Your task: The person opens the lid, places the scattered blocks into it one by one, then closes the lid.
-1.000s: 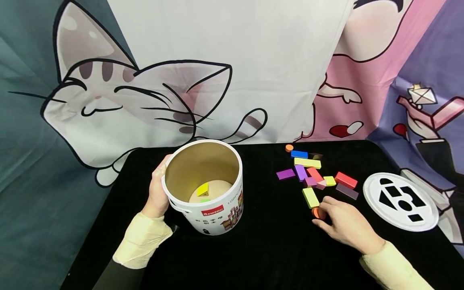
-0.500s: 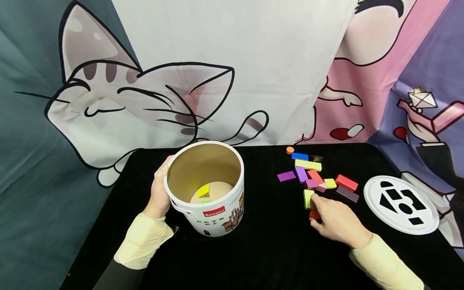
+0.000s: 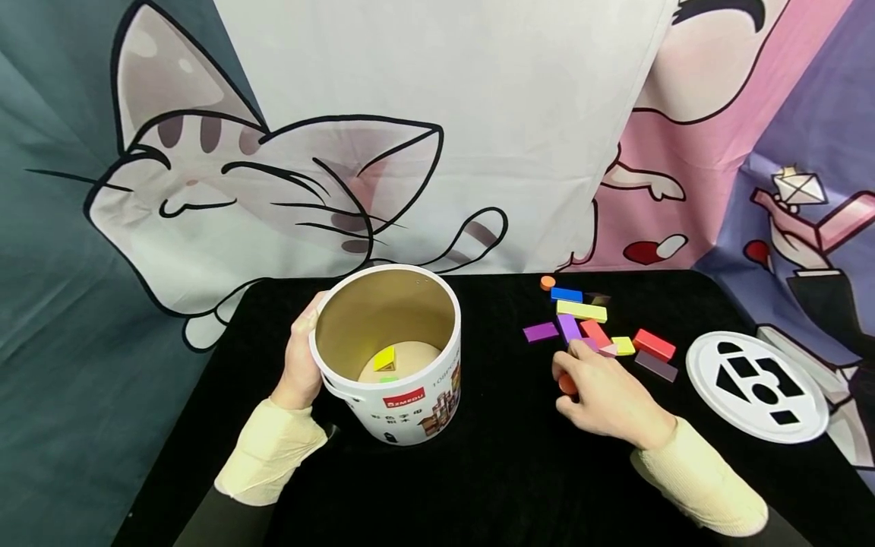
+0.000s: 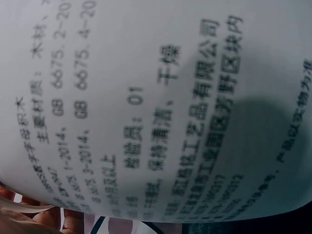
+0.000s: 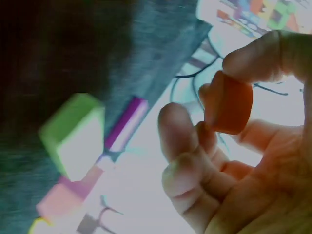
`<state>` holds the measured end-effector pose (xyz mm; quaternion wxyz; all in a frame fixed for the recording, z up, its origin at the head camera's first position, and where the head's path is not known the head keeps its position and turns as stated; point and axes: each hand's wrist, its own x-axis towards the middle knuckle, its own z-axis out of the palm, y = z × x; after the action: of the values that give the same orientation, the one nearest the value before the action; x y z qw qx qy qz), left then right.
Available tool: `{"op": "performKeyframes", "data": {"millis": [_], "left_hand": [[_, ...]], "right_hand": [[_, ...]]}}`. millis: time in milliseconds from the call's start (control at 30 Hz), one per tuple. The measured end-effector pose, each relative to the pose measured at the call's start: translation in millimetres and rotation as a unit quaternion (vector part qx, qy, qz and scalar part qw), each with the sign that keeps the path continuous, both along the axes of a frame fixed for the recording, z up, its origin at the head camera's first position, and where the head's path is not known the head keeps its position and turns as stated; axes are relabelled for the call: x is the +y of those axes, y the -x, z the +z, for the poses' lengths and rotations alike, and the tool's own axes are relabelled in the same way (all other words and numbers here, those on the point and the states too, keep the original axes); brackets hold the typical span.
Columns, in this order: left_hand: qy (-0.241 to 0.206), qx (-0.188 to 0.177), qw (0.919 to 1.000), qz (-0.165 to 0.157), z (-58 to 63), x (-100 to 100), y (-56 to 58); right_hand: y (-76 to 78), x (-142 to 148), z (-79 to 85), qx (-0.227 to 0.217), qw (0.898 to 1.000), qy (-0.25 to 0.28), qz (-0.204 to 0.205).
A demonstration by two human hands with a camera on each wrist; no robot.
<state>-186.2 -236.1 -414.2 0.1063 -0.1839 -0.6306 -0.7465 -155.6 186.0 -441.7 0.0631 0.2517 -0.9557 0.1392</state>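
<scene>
My left hand (image 3: 301, 365) grips the left side of a white block bucket (image 3: 424, 414), which stands on the black cloth. Inside the bucket lie a yellow triangular block (image 3: 385, 358) and a green piece (image 3: 388, 379). Between thumb and fingers, my right hand (image 3: 611, 395) pinches an orange cylinder block (image 5: 229, 105), to the right of the bucket at the near end of the scattered blocks. A light green block (image 5: 73, 139) shows past the fingers in the right wrist view; the hand hides it in the head view. Printed bucket wall fills the left wrist view.
Loose blocks lie beyond my right hand: a long yellow one (image 3: 581, 311), a blue one (image 3: 567, 295), purple ones (image 3: 541, 332), a red one (image 3: 654, 344), a dark one (image 3: 656, 366) and an orange disc (image 3: 548, 282). A white lid (image 3: 738, 416) with shaped holes lies far right.
My right hand has moved left, carrying the orange cylinder block from its place beside the light green block and now covering that block. My left hand and the bucket have stayed put.
</scene>
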Motion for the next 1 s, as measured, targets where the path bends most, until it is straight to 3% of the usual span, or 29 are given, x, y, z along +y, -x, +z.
{"op": "performKeyframes", "data": {"millis": [300, 600, 767, 1000], "left_hand": [[0.005, 0.004, 1.0000, 0.000, 1.7, 1.0, -0.2], [0.002, -0.004, 1.0000, 0.007, 2.9, 0.7, -1.3], [0.003, -0.011, 0.9999, 0.011, 2.6, 1.8, -0.8], [0.000, -0.010, 0.9999, 0.012, 2.0, 1.3, -0.4]], "right_hand": [[18.9, -34.0, 40.7, 0.075, 0.993, 0.036, 0.088], [38.3, -66.5, 97.4, 0.112, 0.980, 0.048, 0.156], [43.9, -83.5, 122.2, 0.108, 0.974, 0.050, 0.192], [48.8, -107.3, 143.0, 0.091, 0.969, 0.054, 0.222]]}}
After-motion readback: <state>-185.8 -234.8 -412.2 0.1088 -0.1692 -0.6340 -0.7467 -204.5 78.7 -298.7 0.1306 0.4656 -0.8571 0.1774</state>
